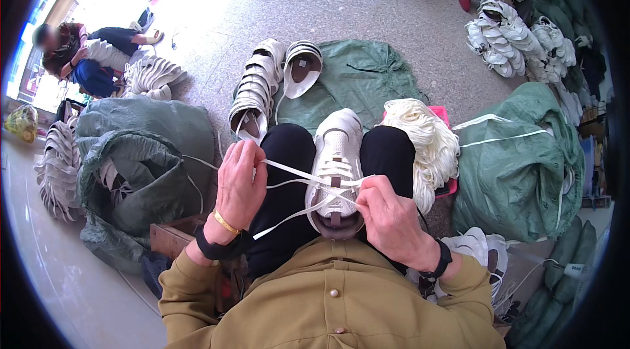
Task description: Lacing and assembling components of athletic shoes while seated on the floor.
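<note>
Between my knees stands a white sneaker (341, 145), its toe pointing away from me and its dark heel opening close to my body. White laces run crosswise over its upper part. My left hand (237, 177) pinches a white shoelace (289, 170) and draws it out to the left of the shoe. Close against the right side of the shoe, my right hand (392, 218) has its fingers pressed together on the lace. A loose lace end hangs across my left thigh.
Nested white shoe uppers (256, 86) lie on a green sack (361, 70) ahead. A bundle of cream laces (420, 145) fills a pink basket (441, 112) at right. Bulging green sacks stand at left (144, 126) and right (518, 172). Two people sit among shoe piles farther off.
</note>
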`<state>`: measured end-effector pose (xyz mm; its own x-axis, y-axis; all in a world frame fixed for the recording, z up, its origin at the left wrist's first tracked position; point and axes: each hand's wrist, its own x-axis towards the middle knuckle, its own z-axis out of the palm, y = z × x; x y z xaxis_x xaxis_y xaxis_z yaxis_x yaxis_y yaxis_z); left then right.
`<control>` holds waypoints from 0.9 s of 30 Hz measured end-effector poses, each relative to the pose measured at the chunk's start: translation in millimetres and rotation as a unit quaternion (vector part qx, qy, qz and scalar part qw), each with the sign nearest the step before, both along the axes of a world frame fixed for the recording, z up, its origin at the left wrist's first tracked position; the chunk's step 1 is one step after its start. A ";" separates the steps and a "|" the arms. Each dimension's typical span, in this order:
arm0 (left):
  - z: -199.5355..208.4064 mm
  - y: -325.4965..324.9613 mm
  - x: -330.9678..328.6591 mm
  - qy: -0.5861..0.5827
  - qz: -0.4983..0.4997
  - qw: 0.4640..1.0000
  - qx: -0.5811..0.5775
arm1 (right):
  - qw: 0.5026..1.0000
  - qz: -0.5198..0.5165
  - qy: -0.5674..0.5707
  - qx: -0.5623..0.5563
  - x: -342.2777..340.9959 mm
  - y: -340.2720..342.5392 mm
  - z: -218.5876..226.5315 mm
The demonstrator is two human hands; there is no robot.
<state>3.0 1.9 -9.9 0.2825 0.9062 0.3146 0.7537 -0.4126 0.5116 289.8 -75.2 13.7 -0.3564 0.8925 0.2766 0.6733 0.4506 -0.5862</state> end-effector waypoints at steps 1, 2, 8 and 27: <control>-0.3 -0.2 -0.5 0.034 0.004 0.999 0.042 | 1.000 -0.010 0.008 -0.015 3.0 -2.9 -0.2; 0.3 -2.0 0.1 0.034 0.004 0.999 0.042 | 0.999 -0.020 0.015 -0.030 6.8 -5.9 -0.3; 5.9 -16.8 18.8 -0.143 0.073 0.986 -0.046 | 0.996 -0.067 0.004 -0.052 44.9 -25.0 1.3; -8.5 -29.0 43.7 -0.343 0.007 0.895 -0.285 | 0.980 -0.201 0.003 -0.014 102.8 -51.3 -23.7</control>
